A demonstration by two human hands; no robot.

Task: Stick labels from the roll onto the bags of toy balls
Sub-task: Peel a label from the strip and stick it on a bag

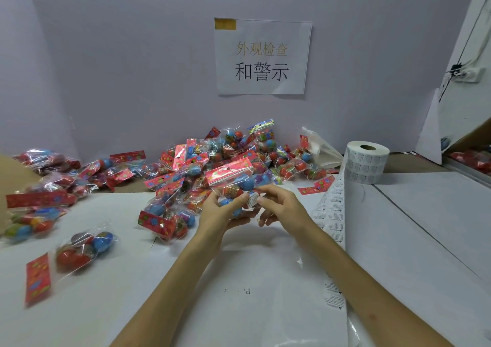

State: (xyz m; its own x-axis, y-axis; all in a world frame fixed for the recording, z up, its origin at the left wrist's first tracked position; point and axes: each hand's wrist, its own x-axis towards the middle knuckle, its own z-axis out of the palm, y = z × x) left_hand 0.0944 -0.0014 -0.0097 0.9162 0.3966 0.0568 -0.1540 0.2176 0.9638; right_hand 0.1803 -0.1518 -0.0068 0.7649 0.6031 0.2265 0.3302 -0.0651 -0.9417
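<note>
On the head camera we look down on a white bench point(265, 280), and both hands meet in the middle of it. The left hand point(220, 213) cups a clear bag point(233, 180) of red and blue balls from underneath. Its fingers curl round the bag's lower end, and the red header card tilts up to the far left. The right hand point(280, 204), on the right of the bag, pinches a small white label point(252, 199) between thumb and forefinger, right against the bag's near end. Label and bag are touching, though we cannot tell how much of the label is stuck down.

Just behind the hands sits the pile point(212, 158) of bags, heaped against the far wall. There are scattered bags point(37, 208) on the left, and a lone bag point(85, 248) lies nearer us on that side. Far right, the roll point(367, 162) stands upright. Its strip point(332, 208) of labels trails down the bench toward us, just right of the right forearm. On the wall above hangs a paper sign point(263, 56).
</note>
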